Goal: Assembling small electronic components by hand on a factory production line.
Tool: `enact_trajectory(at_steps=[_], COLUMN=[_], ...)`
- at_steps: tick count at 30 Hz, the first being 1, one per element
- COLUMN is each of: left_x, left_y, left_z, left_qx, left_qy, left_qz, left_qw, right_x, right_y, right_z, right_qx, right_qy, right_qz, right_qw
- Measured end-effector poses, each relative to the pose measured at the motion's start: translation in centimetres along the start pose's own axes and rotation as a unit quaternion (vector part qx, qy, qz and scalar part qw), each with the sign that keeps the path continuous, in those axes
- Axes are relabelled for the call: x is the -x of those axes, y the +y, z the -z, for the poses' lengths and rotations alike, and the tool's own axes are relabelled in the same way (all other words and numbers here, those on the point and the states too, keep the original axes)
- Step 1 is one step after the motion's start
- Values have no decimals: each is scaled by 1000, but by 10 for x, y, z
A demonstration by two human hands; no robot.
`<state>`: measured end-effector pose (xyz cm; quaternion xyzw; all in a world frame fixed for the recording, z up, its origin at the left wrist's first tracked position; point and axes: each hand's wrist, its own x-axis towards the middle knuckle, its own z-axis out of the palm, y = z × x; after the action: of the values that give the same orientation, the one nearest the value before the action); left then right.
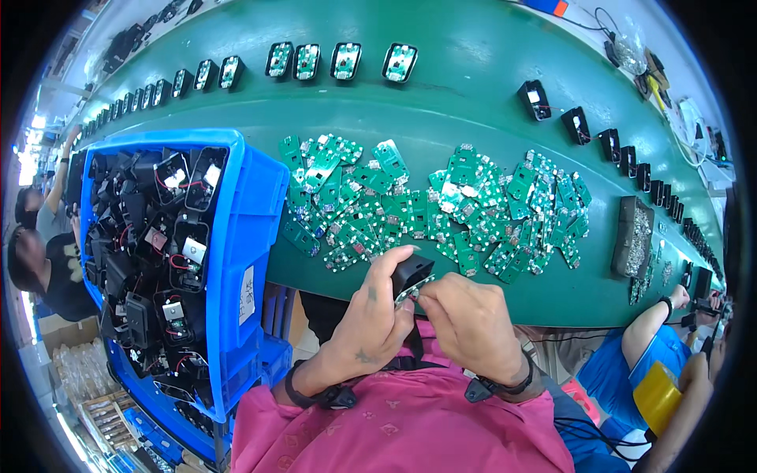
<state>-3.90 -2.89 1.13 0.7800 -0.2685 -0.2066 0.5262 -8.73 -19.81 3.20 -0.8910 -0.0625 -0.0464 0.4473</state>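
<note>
Just above my lap, my left hand [371,322] is closed around a small black plastic housing [412,270], thumb and fingers on its sides. A green circuit board [405,296] shows at the housing's near side, tilted and partly covered by my fingers. My right hand [473,319] is closed in a pinch at the board's right edge; its fingertips hide the exact spot. Beyond both hands, loose green circuit boards lie in a left pile [359,205] and a right pile [505,209] on the green table [473,94].
At my left stands a blue crate [264,181] full of black housings with red wires. Housings with boards [347,61] line the far side; open housings [576,124] run down the right. A dark tray of small metal parts [633,236] sits near people at right.
</note>
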Motion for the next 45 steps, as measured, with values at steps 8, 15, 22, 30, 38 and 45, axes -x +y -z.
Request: enact_trajectory(at_steps=[8, 15, 22, 30, 38, 45], left_x=[-2, 10, 6, 11, 30, 40], left_y=[-14, -31, -30, -52, -52, -50], left_z=[-9, 2, 10, -11, 3, 3], left_qx=[315, 276, 129, 139, 136, 104], left_qy=[91, 62, 36, 135, 373, 378], left_qz=[71, 42, -2, -207, -149, -144], left_qw=[942, 958, 991, 959, 906, 908], right_x=[-9, -8, -1, -9, -36, -16], right_y=[6, 8, -8, 19, -12, -50], right_z=[-8, -9, -27, 15, -42, -87], right_qx=[-57, -256, -216, -14, 28, -149], right_qy=[133, -19, 93, -81, -38, 115], right_qz=[-138, -170, -273, -174, -37, -117], right_qw=[980, 951, 933, 981, 998, 975])
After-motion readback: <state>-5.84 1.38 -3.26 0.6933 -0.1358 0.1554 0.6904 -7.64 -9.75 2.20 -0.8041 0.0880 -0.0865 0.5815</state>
